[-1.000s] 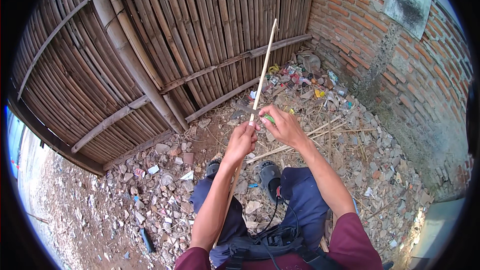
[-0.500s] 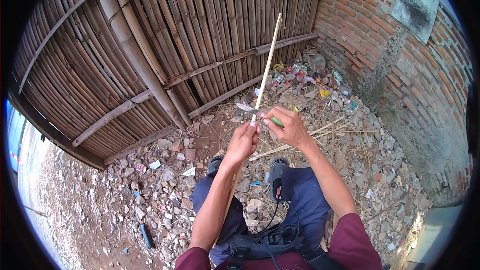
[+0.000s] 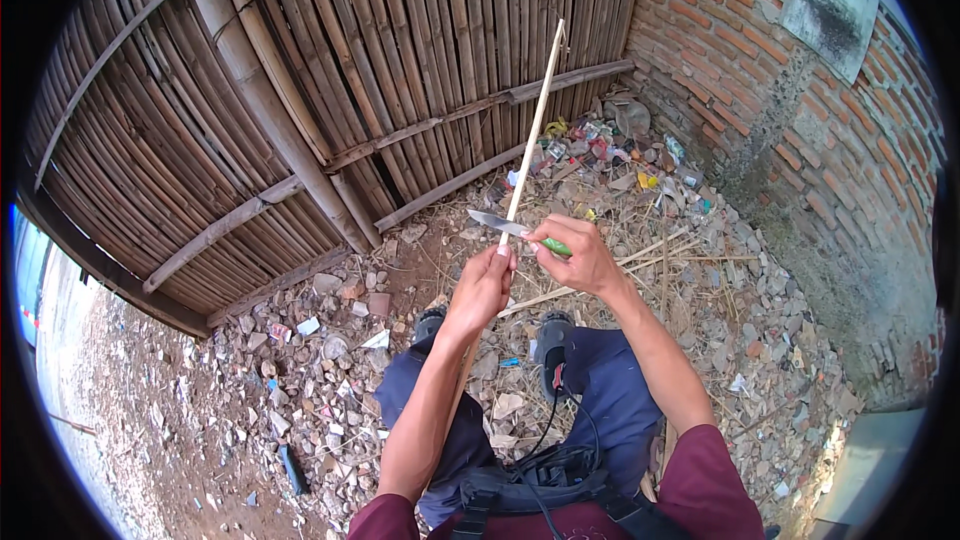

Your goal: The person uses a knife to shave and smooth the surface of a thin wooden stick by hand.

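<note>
My left hand (image 3: pixel 483 285) is closed around a long, pale bamboo strip (image 3: pixel 537 130). The strip slants up and away to the right, and its lower part runs back along my left forearm. In my right hand (image 3: pixel 580 255) is a knife (image 3: pixel 497 223) with a green handle, its blade pointing left. The blade lies across the strip just above my left fingers. A thin curl or fibre hangs near the strip's far tip.
Rubble and stones (image 3: pixel 330 360) cover the ground, with several cut strips (image 3: pixel 640 258) lying right of my hands. Litter (image 3: pixel 610 155) is heaped in the far corner. A bamboo fence (image 3: pixel 420 50) stands ahead and left, a brick wall (image 3: pixel 760 70) to the right.
The knife and my right hand have shifted slightly down and left along the strip, closer to my left fingers. My left hand still grips the strip.
</note>
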The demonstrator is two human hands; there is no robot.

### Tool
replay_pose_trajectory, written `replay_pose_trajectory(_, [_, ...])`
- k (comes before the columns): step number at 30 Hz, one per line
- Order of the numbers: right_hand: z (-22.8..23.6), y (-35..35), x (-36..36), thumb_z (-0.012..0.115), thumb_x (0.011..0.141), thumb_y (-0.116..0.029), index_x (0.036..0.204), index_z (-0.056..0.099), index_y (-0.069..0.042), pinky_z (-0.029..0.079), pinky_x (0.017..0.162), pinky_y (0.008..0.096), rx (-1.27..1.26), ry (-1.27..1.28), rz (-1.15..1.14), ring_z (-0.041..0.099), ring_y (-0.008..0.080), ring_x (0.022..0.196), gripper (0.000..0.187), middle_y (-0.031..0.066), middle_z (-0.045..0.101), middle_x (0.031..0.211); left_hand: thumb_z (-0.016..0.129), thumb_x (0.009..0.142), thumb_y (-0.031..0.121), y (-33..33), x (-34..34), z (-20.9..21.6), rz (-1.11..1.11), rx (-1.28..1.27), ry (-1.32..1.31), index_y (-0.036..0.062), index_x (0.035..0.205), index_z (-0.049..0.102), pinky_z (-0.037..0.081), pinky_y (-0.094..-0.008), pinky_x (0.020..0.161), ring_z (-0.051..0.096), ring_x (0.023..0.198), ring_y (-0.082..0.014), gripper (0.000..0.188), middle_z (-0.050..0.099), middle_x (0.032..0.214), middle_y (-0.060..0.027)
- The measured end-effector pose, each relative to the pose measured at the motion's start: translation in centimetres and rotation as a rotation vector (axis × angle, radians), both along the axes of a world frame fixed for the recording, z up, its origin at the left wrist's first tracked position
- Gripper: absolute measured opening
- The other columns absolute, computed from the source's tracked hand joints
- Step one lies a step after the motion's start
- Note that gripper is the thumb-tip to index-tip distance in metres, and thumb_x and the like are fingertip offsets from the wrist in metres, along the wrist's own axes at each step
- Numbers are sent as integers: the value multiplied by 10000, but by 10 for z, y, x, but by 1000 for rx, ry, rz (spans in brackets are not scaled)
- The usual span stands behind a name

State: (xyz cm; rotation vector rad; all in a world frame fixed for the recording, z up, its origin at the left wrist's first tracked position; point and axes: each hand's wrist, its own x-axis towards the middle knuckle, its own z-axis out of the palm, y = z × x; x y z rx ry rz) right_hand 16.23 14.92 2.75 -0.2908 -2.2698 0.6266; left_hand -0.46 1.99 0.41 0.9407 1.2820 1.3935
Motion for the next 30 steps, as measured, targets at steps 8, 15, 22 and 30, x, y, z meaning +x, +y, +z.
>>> replay_pose_trajectory(8, [4, 9, 3, 722, 905, -62, 1015, 751, 5, 569, 741, 405, -18, 50, -38, 734, 315, 812, 133, 144, 732, 897, 410, 1171, 345, -2, 3, 5, -45, -20, 28, 89, 927, 536, 300, -269, 480, 374, 516, -57, 376, 411, 647, 66])
replay_pose_trajectory(15, [1, 16, 2, 722, 896, -56, 998, 753, 6, 580, 762, 397, -9, 82, -59, 753, 315, 839, 123, 150, 751, 920, 416, 1158, 344, 0, 5, -7, 35, 10, 282, 47, 849, 524, 383, -353, 585, 434, 611, -134, 441, 478, 675, -9])
replay_pose_trajectory(22, [0, 15, 2, 722, 889, -34, 985, 750, 10, 553, 701, 395, 48, 132, -85, 730, 304, 780, 109, 148, 730, 869, 418, 1149, 347, 1, 4, -12, 78, -24, 410, 4, 868, 544, 439, -431, 666, 502, 672, -215, 461, 525, 696, -96])
replay_pose_trajectory(30, [-4, 77, 23, 690, 930, -56, 972, 736, -15, 578, 678, 370, -19, 171, -307, 756, 236, 783, 74, 121, 774, 903, 425, 1142, 351, -16, 14, -19, -1, -43, 535, -13, 896, 555, 448, -467, 707, 534, 701, -273, 458, 546, 717, -151])
